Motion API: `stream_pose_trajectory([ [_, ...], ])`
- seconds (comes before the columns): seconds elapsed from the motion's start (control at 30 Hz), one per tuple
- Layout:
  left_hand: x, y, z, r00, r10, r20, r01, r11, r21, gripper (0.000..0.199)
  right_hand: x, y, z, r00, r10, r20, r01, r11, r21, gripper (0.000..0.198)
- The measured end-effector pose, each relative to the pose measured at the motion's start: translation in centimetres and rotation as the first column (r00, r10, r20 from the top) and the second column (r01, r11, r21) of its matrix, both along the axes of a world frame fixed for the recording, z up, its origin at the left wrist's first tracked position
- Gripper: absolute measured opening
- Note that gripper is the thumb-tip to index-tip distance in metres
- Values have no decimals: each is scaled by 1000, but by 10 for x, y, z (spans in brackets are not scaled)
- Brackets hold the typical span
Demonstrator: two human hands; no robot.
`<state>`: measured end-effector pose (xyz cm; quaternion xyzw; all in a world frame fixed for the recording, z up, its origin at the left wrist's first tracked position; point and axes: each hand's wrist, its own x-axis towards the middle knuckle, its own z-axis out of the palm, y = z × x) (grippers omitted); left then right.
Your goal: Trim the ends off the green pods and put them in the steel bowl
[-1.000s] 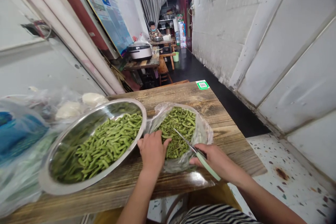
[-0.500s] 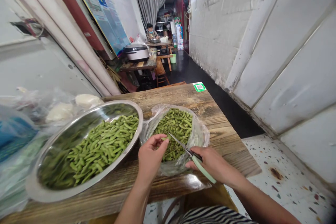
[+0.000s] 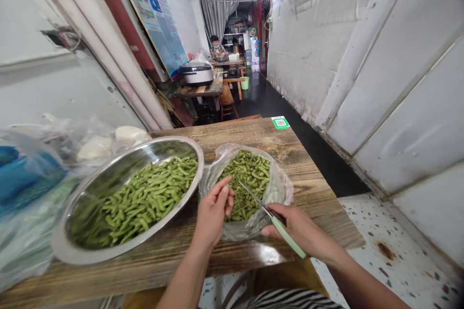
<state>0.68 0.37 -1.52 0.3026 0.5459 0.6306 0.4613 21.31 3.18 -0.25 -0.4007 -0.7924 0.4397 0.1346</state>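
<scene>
My right hand (image 3: 295,227) grips scissors (image 3: 261,204) with pale green handles. Their blades point away to the left, over a clear plastic bag (image 3: 281,188) of green soybean pods (image 3: 253,169). At the bag's left side is my left hand (image 3: 216,207), its fingers curled and thumb pressed to the index finger; whatever it may hold is hidden. Left of it, a wide steel basin (image 3: 201,154) holds many more green pods (image 3: 152,198).
Both containers stand on a wooden table (image 3: 311,174). Plastic bags (image 3: 32,193) crowd its left side. A QR-code card (image 3: 280,122) lies at the far right corner. Farther back are a rice cooker (image 3: 196,73) on another table and a seated person (image 3: 217,48).
A green pod showed between my left fingers earlier; now that hand has turned and no pod shows there. The scissors stay over the bag. The whole view has shifted slightly.
</scene>
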Motion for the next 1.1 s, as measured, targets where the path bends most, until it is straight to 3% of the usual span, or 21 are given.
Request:
stream_pose_trajectory([
  [0.2, 2, -3, 0, 997, -78, 30, 78, 997, 13, 52, -1, -1, 1, 997, -49, 56, 44, 996, 78, 40],
  [0.47, 6, -4, 1, 995, -97, 18, 98, 994, -40, 29, 0, -1, 0, 997, -8, 82, 0, 996, 86, 36],
  [0.8, 6, 1, -1, 987, -9, 163, 15, 999, -39, 47, 1, -2, 3, 991, -34, 129, 20, 994, 108, 41],
  [0.97, 5, 0, -1, 984, -87, 158, 89, 996, -8, 55, -2, 1, 3, 989, -37, 142, 20, 993, 114, 41],
  [1.1, 4, -2, 1, 987, -100, 128, 108, 992, -64, 41, -4, 3, 6, 990, -33, 135, 15, 991, 132, 38],
])
